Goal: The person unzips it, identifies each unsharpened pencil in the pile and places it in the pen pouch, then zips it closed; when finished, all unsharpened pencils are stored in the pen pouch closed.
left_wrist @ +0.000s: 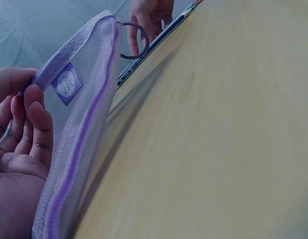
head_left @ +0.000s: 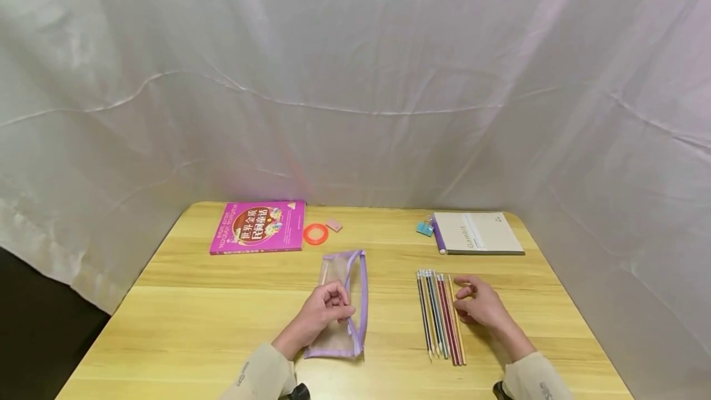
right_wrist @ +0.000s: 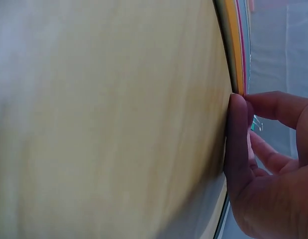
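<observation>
A mesh pencil case (head_left: 360,301) with purple trim lies left of centre. My left hand (head_left: 324,308) pinches its purple edge between thumb and index finger. In the left wrist view the case (left_wrist: 76,149) stands up from the table, with a woven label and a dark ring at its far end. Right of centre, several pencils lie side by side, dark ones at left and red pencils (head_left: 449,326) further right. At the row's right edge is a yellow pencil (right_wrist: 234,45). My right hand (head_left: 482,305) pinches this pencil near its eraser end, thumb and index finger bent around it.
A pink book (head_left: 291,227) lies at the back left, near a red-orange ring (head_left: 315,242) and a small pink eraser (head_left: 334,225). At the back right are a blue clip (head_left: 424,228), a purple pen (head_left: 439,236) and a notebook (head_left: 483,230). Grey curtains (head_left: 378,141) surround the table.
</observation>
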Available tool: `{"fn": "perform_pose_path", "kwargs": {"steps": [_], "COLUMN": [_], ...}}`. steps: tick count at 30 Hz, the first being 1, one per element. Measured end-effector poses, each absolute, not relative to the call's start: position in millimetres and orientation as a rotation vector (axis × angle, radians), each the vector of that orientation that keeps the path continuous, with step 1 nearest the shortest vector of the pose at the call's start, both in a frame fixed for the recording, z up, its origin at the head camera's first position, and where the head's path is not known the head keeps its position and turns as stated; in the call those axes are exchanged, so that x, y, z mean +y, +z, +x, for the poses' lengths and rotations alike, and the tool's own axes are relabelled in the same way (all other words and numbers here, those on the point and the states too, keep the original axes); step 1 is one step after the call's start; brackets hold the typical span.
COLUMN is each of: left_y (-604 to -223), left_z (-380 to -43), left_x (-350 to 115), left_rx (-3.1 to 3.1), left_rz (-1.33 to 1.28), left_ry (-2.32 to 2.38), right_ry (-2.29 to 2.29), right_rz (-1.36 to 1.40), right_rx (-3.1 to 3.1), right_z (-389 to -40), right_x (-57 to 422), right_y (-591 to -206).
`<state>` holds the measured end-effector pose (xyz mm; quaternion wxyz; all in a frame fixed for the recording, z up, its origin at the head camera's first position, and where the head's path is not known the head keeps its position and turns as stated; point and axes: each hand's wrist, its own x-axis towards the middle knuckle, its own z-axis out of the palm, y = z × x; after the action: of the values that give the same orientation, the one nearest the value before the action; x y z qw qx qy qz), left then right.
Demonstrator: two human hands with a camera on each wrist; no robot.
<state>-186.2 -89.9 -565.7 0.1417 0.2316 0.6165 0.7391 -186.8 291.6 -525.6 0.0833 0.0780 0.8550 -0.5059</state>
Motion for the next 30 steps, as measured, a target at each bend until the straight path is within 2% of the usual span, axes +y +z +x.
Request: {"fn": "perform_pose_path", "kwargs": {"steps": [20,30], "left_y": [-565.9,-563.9], "left_z": [-186.0,-185.9], "left_x": [-89.5,-89.7], "left_rx": [1.781,1.773], "left_rz": [0.667,0.672], "left_ry": [2.132,2.132], "right_ry": [-1.322,-1.393], "right_rz": [0.265,0.269], "right_rx": [2.658,2.654], "right_z": [-189.1,-186.8], "right_x": [283.9,283.9], "right_y": [-519.7,-513.2]}}
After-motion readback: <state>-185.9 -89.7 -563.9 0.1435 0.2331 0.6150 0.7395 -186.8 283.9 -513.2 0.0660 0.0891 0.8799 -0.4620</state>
